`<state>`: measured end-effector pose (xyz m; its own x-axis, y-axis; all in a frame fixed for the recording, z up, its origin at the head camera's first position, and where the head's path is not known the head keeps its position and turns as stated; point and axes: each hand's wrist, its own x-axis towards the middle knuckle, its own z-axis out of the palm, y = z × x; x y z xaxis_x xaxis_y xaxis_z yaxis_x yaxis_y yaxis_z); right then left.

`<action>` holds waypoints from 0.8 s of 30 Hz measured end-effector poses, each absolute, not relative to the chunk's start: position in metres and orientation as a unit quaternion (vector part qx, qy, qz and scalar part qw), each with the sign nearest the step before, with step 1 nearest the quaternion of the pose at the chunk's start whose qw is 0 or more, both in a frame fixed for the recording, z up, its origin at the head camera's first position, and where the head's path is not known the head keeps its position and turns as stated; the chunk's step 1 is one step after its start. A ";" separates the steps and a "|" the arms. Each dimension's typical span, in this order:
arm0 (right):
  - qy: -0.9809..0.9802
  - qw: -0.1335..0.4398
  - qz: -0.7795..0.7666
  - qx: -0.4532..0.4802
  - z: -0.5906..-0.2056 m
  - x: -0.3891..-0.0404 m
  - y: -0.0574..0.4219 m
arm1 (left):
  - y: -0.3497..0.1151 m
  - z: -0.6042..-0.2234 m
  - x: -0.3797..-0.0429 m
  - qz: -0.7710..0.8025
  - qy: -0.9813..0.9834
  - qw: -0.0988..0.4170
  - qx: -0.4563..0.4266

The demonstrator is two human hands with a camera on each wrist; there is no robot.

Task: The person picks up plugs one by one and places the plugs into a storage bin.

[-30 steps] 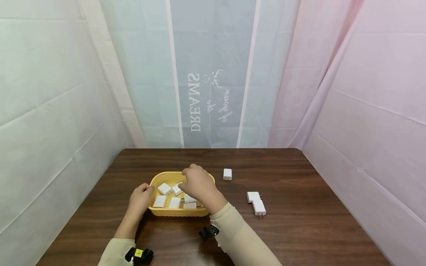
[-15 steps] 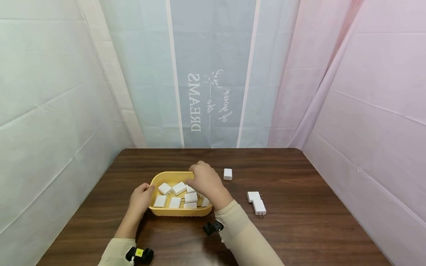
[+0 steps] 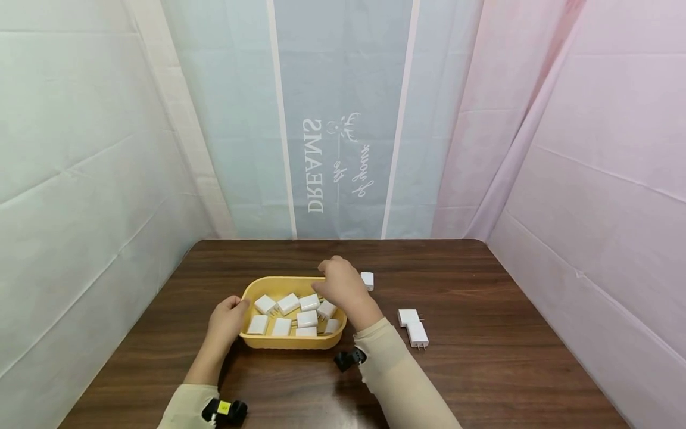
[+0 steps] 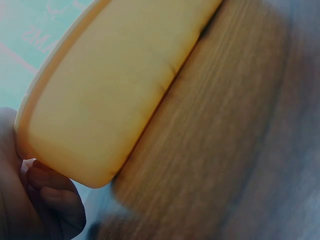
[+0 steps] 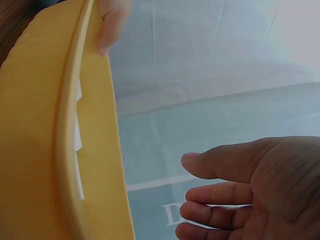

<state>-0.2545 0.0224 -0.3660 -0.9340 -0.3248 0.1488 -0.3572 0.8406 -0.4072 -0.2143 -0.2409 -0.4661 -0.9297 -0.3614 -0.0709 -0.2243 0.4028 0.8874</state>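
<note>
A yellow plastic basket (image 3: 289,342) stands on the table with several white plug-in phone chargers (image 3: 306,319) lying loose inside. My left hand (image 3: 226,322) pinches its left rim between thumb and curled fingers; the left wrist view shows those fingers (image 4: 62,200) against the basket's end wall (image 4: 110,100). Over the basket's right end hovers my right hand (image 3: 347,292). In the right wrist view this hand (image 5: 272,185) has thumb and fingers extended and apart, with nothing between them. Just beyond it lies a single charger (image 3: 368,280), partly covered by the hand.
Two more chargers, one white block (image 3: 407,317) and another (image 3: 417,335) touching it, lie to the right of the basket. Brown wood-grain table (image 3: 482,369) extends around them. Fabric curtains (image 3: 343,71) hang behind and on both sides.
My right hand has moved right across the basket to its right end, uncovering several chargers inside. My left hand and the basket have stayed in place.
</note>
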 end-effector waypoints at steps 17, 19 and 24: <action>-0.961 0.052 0.249 0.112 -0.383 -0.282 0.053 | -0.241 -0.468 -0.214 -0.518 -0.835 0.067 0.173; -0.960 0.058 0.253 0.109 -0.385 -0.284 0.055 | -0.241 -0.468 -0.214 -0.518 -0.835 0.066 0.172; -0.957 0.082 0.262 0.094 -0.389 -0.290 0.061 | -0.240 -0.469 -0.214 -0.521 -0.833 0.063 0.176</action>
